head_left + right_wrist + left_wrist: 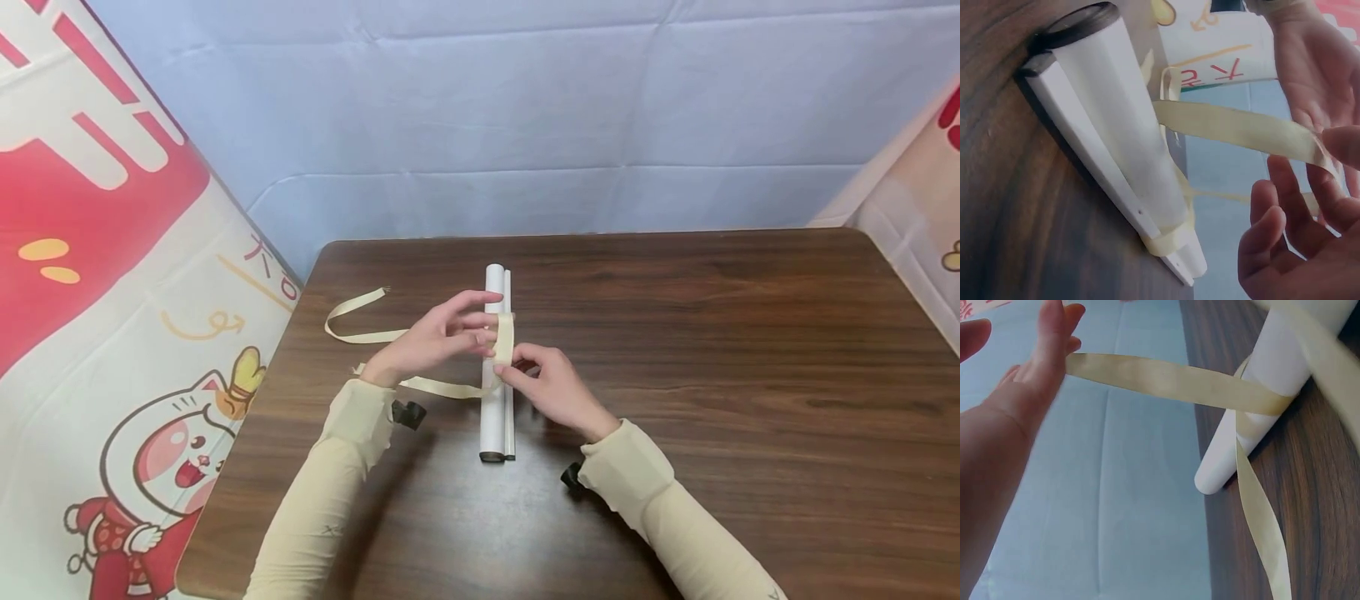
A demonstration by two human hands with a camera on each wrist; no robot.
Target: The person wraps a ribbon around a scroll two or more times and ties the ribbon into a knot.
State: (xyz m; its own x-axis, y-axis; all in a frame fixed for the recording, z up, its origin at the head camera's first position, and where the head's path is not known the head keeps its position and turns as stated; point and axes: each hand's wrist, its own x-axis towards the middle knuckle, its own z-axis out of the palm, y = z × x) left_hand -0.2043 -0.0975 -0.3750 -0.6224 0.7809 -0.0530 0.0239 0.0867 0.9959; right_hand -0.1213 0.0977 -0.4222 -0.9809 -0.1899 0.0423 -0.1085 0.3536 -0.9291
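A white roll (492,421) with a dark end lies lengthwise on the table, a thin white strip (511,425) along its right side. Cream ribbon (506,337) is wrapped around both, as the right wrist view shows. My right hand (555,387) pinches a raised length of that ribbon between thumb and index finger, its other fingers bent. Just left of the raised ribbon, my left hand (435,337) hovers over the roll with its fingers extended and apart. In the left wrist view a taut stretch of ribbon (1160,378) runs behind the left hand (1035,381); contact there is unclear.
Two loose ribbon tails (367,337) trail over the left part of the dark wooden table (712,350). Behind the table hangs a pale blue cloth (525,108). A printed cloth with a cartoon cat (187,467) borders the left side.
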